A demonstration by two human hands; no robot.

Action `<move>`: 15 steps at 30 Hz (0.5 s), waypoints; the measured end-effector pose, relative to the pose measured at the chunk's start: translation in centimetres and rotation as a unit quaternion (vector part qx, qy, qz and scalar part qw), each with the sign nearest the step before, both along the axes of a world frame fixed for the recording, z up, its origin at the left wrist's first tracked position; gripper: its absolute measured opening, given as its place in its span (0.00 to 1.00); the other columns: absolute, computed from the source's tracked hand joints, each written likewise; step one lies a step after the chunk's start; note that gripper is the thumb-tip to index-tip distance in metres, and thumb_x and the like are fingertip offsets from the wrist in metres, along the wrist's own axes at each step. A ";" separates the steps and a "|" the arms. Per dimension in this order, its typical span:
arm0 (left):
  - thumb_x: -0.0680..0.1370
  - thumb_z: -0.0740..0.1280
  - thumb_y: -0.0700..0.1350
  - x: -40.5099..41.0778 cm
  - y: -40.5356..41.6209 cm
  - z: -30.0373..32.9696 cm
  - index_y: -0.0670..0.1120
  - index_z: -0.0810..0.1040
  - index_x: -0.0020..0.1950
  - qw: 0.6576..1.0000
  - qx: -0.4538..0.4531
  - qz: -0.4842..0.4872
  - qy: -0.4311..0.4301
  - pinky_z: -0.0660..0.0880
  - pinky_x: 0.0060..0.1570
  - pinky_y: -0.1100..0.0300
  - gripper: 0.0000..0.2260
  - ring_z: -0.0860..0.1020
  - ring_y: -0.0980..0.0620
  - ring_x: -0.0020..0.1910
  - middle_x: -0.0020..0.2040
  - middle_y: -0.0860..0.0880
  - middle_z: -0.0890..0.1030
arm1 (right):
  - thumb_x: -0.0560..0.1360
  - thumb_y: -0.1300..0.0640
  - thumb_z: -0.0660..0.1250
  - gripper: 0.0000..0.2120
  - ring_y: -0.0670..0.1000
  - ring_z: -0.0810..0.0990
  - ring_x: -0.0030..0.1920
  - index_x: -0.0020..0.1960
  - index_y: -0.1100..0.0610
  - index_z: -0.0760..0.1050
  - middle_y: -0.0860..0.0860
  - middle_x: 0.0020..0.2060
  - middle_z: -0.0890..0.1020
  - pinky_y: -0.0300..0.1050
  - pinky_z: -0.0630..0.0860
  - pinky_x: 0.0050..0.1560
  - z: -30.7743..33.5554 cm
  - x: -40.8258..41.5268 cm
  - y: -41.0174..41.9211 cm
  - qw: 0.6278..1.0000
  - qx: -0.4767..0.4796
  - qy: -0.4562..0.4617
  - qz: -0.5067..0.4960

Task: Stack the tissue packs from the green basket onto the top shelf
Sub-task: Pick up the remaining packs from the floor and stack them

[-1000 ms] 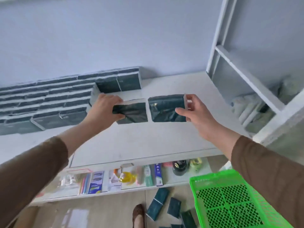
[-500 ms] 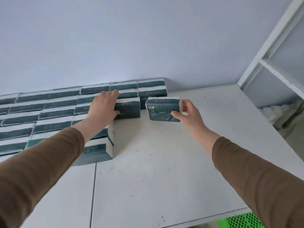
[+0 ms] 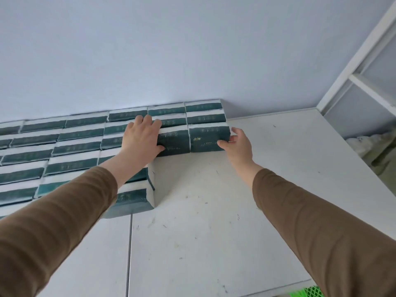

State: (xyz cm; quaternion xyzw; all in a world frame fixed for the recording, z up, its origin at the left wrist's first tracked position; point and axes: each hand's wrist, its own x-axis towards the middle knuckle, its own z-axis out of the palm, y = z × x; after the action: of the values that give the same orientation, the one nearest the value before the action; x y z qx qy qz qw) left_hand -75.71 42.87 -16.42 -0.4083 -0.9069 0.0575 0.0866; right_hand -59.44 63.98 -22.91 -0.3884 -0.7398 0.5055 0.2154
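Two dark green tissue packs stand side by side on the white top shelf (image 3: 214, 211), against the stacked rows of packs (image 3: 75, 146) along the wall. My left hand (image 3: 141, 139) grips the left pack (image 3: 174, 141), fingers over its top and thumb on its front. My right hand (image 3: 237, 144) holds the right pack (image 3: 209, 137) at its right end, thumb on the front and fingers behind. Only a corner of the green basket (image 3: 306, 292) shows at the bottom edge.
A white shelf frame (image 3: 351, 67) rises at the right, with pale bundled goods (image 3: 372, 146) in its lower compartment. A blue-grey wall (image 3: 192, 50) backs the shelf. A seam (image 3: 129, 254) runs through the shelf top.
Both hands carried their packs up and back to the wall. The two packs now sit on the shelf against the stack, and the right pack has closed up to the left one.
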 end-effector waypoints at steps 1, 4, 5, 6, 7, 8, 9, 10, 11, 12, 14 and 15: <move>0.72 0.73 0.59 0.5 -0.2 0.2 0.47 0.70 0.61 1.000 0.002 0.005 -0.002 0.72 0.56 0.50 0.25 0.70 0.45 0.56 0.56 0.46 0.73 | 0.73 0.55 0.74 0.33 0.50 0.78 0.53 0.74 0.56 0.64 0.50 0.57 0.77 0.45 0.74 0.55 0.2 0.7 -0.2 1.000 -0.010 -0.002 -0.006; 0.73 0.71 0.58 3.8 -1.4 0.7 0.48 0.70 0.63 0.999 0.037 0.007 -0.022 0.71 0.59 0.50 0.24 0.70 0.44 0.58 0.59 0.46 0.73 | 0.74 0.54 0.73 0.31 0.49 0.76 0.55 0.74 0.54 0.65 0.49 0.60 0.74 0.43 0.72 0.54 1.0 4.4 -1.3 0.999 0.029 -0.030 0.014; 0.74 0.71 0.56 5.0 -1.9 0.7 0.48 0.70 0.64 0.998 0.053 0.005 -0.034 0.71 0.59 0.50 0.24 0.70 0.44 0.59 0.60 0.47 0.73 | 0.75 0.54 0.72 0.28 0.49 0.76 0.55 0.72 0.54 0.67 0.50 0.60 0.74 0.42 0.71 0.53 1.4 5.7 -1.9 0.997 0.053 -0.038 0.030; 0.74 0.70 0.55 6.4 -2.4 0.7 0.48 0.70 0.65 0.996 0.070 0.002 -0.047 0.70 0.60 0.50 0.23 0.70 0.44 0.60 0.60 0.47 0.73 | 0.75 0.54 0.71 0.25 0.48 0.76 0.55 0.70 0.53 0.69 0.49 0.60 0.74 0.41 0.70 0.52 1.9 7.3 -2.5 0.995 0.077 -0.043 0.049; 0.74 0.70 0.54 8.5 -3.1 0.7 0.48 0.70 0.66 0.995 0.083 -0.001 -0.059 0.70 0.60 0.50 0.23 0.70 0.44 0.60 0.61 0.47 0.74 | 0.76 0.54 0.70 0.23 0.48 0.76 0.55 0.69 0.52 0.70 0.49 0.60 0.74 0.40 0.69 0.52 2.4 9.4 -3.3 0.991 0.103 -0.046 0.070; 0.75 0.70 0.54 10.7 -3.9 0.6 0.48 0.70 0.67 0.994 0.091 -0.006 -0.067 0.69 0.60 0.50 0.24 0.70 0.44 0.60 0.61 0.47 0.74 | 0.76 0.54 0.70 0.21 0.47 0.76 0.56 0.68 0.52 0.71 0.48 0.60 0.74 0.40 0.70 0.53 2.9 11.7 -4.2 0.987 0.127 -0.048 0.091; 0.75 0.70 0.55 13.2 -4.7 0.5 0.48 0.70 0.67 0.992 0.100 -0.010 -0.073 0.70 0.60 0.49 0.24 0.70 0.44 0.61 0.61 0.47 0.74 | 0.76 0.55 0.69 0.19 0.47 0.75 0.57 0.66 0.51 0.72 0.48 0.60 0.75 0.41 0.72 0.54 3.5 14.2 -5.0 0.982 0.148 -0.046 0.111; 0.75 0.70 0.55 15.8 -5.6 0.4 0.48 0.70 0.68 0.991 0.112 -0.013 -0.078 0.70 0.60 0.49 0.24 0.71 0.44 0.61 0.61 0.48 0.74 | 0.77 0.55 0.68 0.18 0.48 0.75 0.57 0.66 0.51 0.73 0.47 0.60 0.75 0.43 0.73 0.56 4.0 16.9 -5.9 0.977 0.168 -0.041 0.127; 0.75 0.70 0.55 18.6 -6.6 0.3 0.48 0.70 0.67 0.989 0.124 -0.018 -0.083 0.70 0.61 0.49 0.24 0.71 0.44 0.61 0.61 0.48 0.74 | 0.77 0.55 0.68 0.17 0.48 0.75 0.58 0.65 0.51 0.74 0.47 0.59 0.75 0.44 0.74 0.57 4.5 19.7 -6.8 0.972 0.185 -0.035 0.142; 0.75 0.70 0.55 21.6 -7.6 0.1 0.48 0.71 0.67 0.987 0.136 -0.025 -0.085 0.70 0.61 0.49 0.23 0.71 0.44 0.61 0.61 0.48 0.75 | 0.77 0.56 0.68 0.17 0.48 0.75 0.58 0.65 0.50 0.74 0.46 0.59 0.76 0.45 0.74 0.58 4.8 22.6 -7.8 0.967 0.201 -0.030 0.154; 0.75 0.70 0.54 27.8 -9.6 -0.3 0.48 0.72 0.66 0.984 0.155 -0.039 -0.084 0.70 0.59 0.50 0.22 0.71 0.44 0.61 0.61 0.49 0.76 | 0.77 0.56 0.68 0.16 0.47 0.74 0.58 0.64 0.50 0.74 0.45 0.58 0.76 0.43 0.72 0.57 4.9 28.7 -9.8 0.958 0.230 -0.023 0.171; 0.75 0.70 0.54 30.8 -10.4 -0.6 0.49 0.73 0.65 0.982 0.164 -0.045 -0.085 0.70 0.58 0.49 0.21 0.72 0.44 0.61 0.60 0.49 0.76 | 0.76 0.57 0.68 0.16 0.47 0.73 0.58 0.63 0.50 0.74 0.45 0.58 0.76 0.42 0.71 0.56 4.8 31.6 -10.8 0.955 0.239 -0.022 0.174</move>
State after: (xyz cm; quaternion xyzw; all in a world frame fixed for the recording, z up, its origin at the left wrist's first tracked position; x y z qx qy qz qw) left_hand -44.90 32.43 -17.01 -0.4322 -0.8888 -0.1308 0.0778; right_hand -27.84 53.20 -18.14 -0.2017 -0.8996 0.3352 0.1943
